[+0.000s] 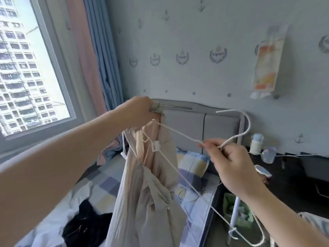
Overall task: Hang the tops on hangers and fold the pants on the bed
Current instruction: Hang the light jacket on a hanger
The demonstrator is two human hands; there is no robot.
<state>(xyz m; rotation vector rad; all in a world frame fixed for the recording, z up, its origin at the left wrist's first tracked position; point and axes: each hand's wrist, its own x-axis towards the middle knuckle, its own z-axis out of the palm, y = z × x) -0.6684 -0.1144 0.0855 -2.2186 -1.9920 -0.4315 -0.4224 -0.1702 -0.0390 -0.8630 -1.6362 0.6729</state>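
Jacket hangs centre, nightstand right, seemingly cluttered

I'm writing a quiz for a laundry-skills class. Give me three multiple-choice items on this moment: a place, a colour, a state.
1. The black garment lies: A on the bed; B on the windowsill; C on the floor.
2. The hanger is: A black; B white; C red.
3. The right hand: A grips the hanger; B hangs open; C lies flat on the bed.
Answers: 1 A, it lies crumpled at the bed's near end. 2 B, its wire is white. 3 A, it pinches the hanger's neck; the left hand grips the beige jacket.
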